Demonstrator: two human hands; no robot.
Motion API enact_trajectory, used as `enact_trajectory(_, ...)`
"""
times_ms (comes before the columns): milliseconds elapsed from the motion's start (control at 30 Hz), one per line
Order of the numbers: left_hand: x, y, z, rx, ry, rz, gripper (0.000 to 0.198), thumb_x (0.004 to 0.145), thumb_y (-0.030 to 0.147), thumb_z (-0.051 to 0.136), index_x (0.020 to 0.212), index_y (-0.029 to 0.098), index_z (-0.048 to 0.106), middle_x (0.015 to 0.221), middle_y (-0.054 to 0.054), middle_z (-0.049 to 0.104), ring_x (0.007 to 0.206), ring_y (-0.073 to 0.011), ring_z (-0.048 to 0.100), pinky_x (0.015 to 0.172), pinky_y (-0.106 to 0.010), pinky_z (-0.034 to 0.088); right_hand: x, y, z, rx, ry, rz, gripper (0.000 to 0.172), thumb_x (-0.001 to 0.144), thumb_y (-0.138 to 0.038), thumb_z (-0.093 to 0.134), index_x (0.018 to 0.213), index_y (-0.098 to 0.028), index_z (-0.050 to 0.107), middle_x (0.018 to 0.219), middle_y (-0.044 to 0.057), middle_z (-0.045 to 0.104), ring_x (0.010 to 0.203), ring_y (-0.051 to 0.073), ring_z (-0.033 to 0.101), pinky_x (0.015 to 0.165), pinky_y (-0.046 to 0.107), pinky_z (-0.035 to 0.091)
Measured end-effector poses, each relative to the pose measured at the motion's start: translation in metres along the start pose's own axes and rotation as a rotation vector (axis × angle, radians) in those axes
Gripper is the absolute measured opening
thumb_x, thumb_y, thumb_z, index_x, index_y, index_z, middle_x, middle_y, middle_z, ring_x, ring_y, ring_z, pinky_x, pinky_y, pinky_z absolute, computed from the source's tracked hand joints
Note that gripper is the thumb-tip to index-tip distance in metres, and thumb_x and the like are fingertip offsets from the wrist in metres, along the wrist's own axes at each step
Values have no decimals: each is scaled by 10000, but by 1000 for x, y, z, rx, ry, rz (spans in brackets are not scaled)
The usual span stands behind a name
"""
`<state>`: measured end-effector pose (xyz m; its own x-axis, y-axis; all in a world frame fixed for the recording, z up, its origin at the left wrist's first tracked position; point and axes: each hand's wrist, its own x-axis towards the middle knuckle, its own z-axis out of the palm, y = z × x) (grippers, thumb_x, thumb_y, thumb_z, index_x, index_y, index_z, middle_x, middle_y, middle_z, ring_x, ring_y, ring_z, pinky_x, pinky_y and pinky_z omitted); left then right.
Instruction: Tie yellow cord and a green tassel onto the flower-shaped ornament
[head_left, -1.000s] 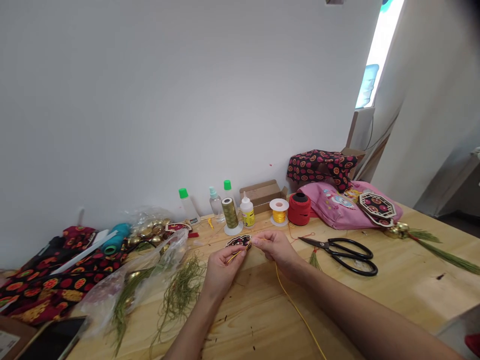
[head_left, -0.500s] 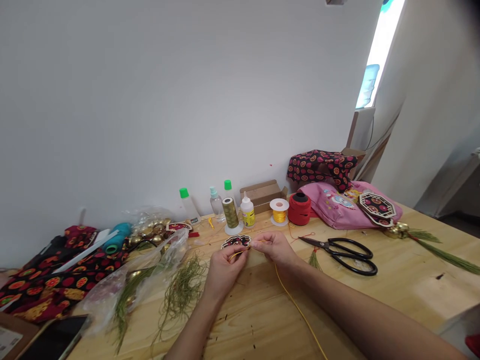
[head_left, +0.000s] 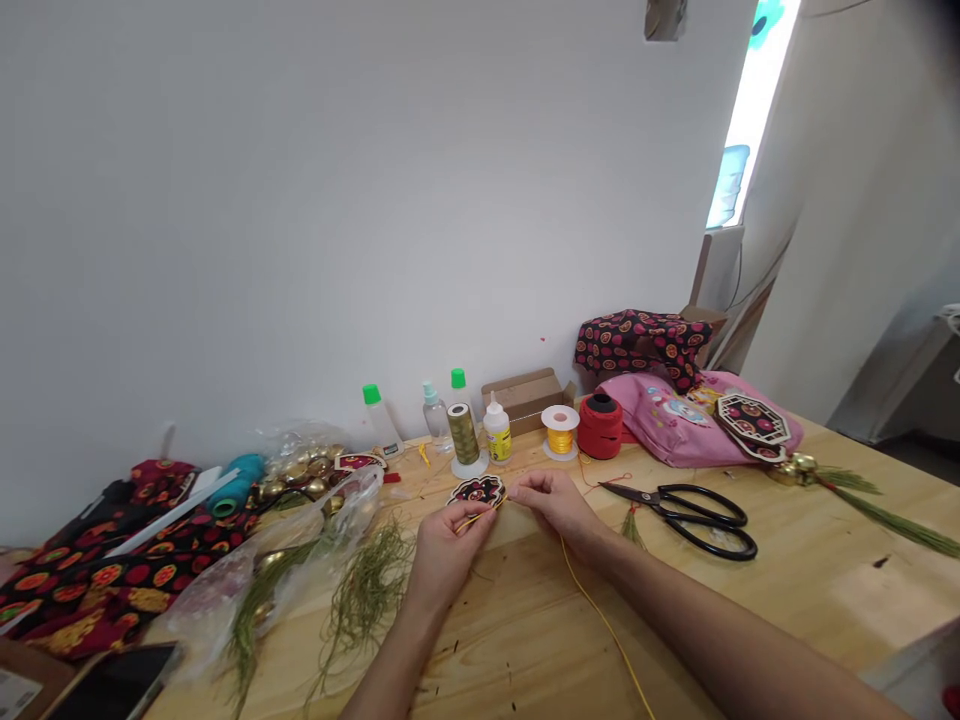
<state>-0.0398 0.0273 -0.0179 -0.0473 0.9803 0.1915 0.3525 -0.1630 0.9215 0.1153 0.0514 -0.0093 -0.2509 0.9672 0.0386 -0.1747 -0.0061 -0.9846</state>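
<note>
My left hand [head_left: 452,535] pinches a thin yellow cord near a flower-shaped ornament with a dark patterned centre and pale edge [head_left: 477,491]. Fingertips of my right hand [head_left: 551,503] are closed on the same yellow cord [head_left: 596,606] a short way to the right. Its long tail hangs from under the right hand and runs down toward the table's front. Whether the cord passes through the ornament is too small to tell. Black-handled scissors [head_left: 682,512] lie beside my right forearm, with a small green tassel [head_left: 631,527] close to their tips.
Behind the hands stand a green thread cone [head_left: 464,436], a glue bottle [head_left: 496,432], a yellow cord spool [head_left: 560,436] and a red thread cone [head_left: 600,428]. Loose green threads [head_left: 367,590] and a plastic bag [head_left: 206,585] lie left. A pink bag [head_left: 660,420] sits right.
My fingertips have drawn slightly apart, and more of the ornament shows behind them. The camera view has tilted a little, so the table items appear slightly lower.
</note>
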Motion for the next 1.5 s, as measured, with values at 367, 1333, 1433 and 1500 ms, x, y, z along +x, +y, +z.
enact_trajectory(367,0,1,0,-46,-59,-12,222,631,320,613,712,125,681,680,-65,692,589,-159,603,540,-225,450,5,11,-3,-305,-171,-213,283,690,-365,538,672,-111,662,603,4,568,562,107,449,525,217,332)
enact_trajectory(1333,-1,5,2,-90,-25,4,209,615,294,635,713,123,705,702,-77,708,629,-188,623,593,-259,478,-5,-2,5,55,-126,13,331,528,-431,666,559,-120,556,532,-31,486,494,65,380,448,183,275)
enact_trajectory(1433,0,5,2,-99,-13,-1,207,609,282,640,713,114,702,718,-86,708,638,-193,625,606,-268,482,-6,-3,6,125,-111,33,316,535,-413,672,550,-117,562,448,-62,413,408,31,279,397,173,211)
enact_trajectory(1500,0,5,1,-99,-4,-4,204,608,278,640,706,109,699,713,-92,708,630,-195,624,601,-273,483,-6,-2,7,147,-81,57,306,552,-408,663,560,-115,576,397,-84,346,368,19,196,370,175,153)
